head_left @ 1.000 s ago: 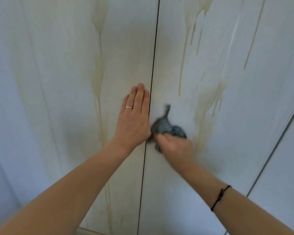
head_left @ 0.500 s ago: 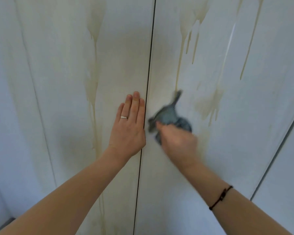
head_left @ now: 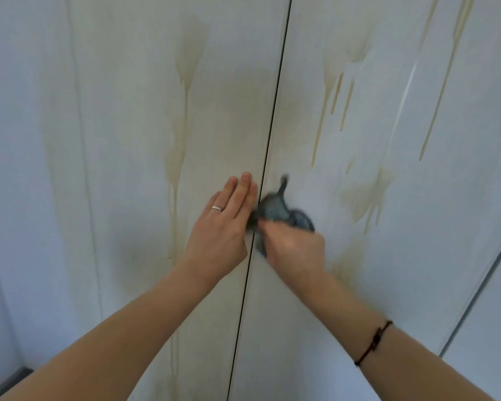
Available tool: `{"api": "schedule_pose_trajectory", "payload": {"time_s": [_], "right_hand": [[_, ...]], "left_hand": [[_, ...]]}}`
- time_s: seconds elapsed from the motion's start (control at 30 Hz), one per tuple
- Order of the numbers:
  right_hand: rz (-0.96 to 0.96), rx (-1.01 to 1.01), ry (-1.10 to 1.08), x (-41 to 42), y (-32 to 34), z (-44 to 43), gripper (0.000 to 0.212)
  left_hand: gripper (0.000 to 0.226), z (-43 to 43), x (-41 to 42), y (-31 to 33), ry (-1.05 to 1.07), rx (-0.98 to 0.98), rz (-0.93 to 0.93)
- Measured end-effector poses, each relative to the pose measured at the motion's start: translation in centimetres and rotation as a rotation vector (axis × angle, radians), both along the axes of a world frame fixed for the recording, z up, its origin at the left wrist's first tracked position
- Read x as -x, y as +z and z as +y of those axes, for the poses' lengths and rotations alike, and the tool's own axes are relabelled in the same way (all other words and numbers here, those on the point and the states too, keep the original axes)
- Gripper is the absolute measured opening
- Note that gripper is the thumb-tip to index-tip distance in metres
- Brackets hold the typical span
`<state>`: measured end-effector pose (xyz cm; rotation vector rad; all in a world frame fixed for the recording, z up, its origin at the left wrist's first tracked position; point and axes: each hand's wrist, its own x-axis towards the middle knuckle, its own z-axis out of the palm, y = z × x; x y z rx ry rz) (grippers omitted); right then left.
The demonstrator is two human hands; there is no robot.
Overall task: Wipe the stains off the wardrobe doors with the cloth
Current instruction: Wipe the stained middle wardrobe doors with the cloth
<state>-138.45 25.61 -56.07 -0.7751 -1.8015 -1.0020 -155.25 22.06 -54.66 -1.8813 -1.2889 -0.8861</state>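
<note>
Left hand (head_left: 223, 227) on left door (head_left: 128, 198), cloth (head_left: 281, 211) right of seam (head_left: 268, 157).

Blue-grey cloth (head_left: 284, 211), pale white wardrobe doors (head_left: 359, 285) with yellowish drip stains (head_left: 362, 198), silver ring (head_left: 217, 208), dark bracelet (head_left: 373, 342)

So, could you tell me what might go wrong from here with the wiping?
The cloth is bunched small in the right hand, so each pass likely covers little and may smear the drip marks on the right door rather than lift them. It works right beside the gap between the doors, where its loose tip could catch. The left hand lies flat on the left door near a long stain and might smudge it.
</note>
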Motion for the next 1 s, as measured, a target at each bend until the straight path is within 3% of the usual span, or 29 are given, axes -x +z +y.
{"api": "schedule_pose_trajectory", "payload": {"time_s": [0.07, 0.17, 0.27, 0.33, 0.53, 0.6, 0.7, 0.77, 0.9, 1.0], "right_hand": [[-0.133, 0.116, 0.012, -1.6, -3.6, -0.9, 0.023], [-0.195, 0.146, -0.090, -2.2, 0.2, -1.4, 0.025], [0.101, -0.061, -0.120, -0.2, 8.9, -0.9, 0.019], [0.195, -0.122, -0.097, 1.4, 10.8, -0.7, 0.014], [-0.131, 0.097, -0.017, -0.8, -0.8, -1.8, 0.015], [-0.209, 0.134, -0.024, -1.1, 0.9, -1.5, 0.016], [0.028, -0.013, -0.130, 0.3, 8.8, -0.8, 0.009], [0.196, -0.067, -0.078, 1.1, 11.5, -0.6, 0.005], [0.076, -0.032, -0.024, 1.5, 3.1, 0.2, 0.005], [-0.139, 0.221, 0.075, -0.6, -5.8, -0.7, 0.010]], "left_hand": [[0.071, -0.3, 0.3, 0.2, -0.003, 0.042, 0.011], [0.078, -0.7, 0.8, 0.5, 0.006, 0.080, 0.032], [0.079, -0.8, 0.8, 0.4, 0.004, 0.100, 0.045], [0.078, -0.8, 0.9, 0.5, 0.000, 0.095, 0.037], [0.083, -1.3, 1.2, 1.1, -0.007, 0.159, 0.054], [0.085, -1.5, 1.0, 1.2, -0.007, 0.170, 0.052], [0.084, -1.4, 1.0, 1.0, -0.021, 0.155, 0.035], [0.080, -1.4, 1.0, 1.0, -0.042, 0.109, -0.002], [0.074, -1.3, 0.9, 1.5, -0.068, 0.046, -0.060], [0.091, -2.6, -0.5, 1.5, 0.065, 0.200, -0.069]]}}
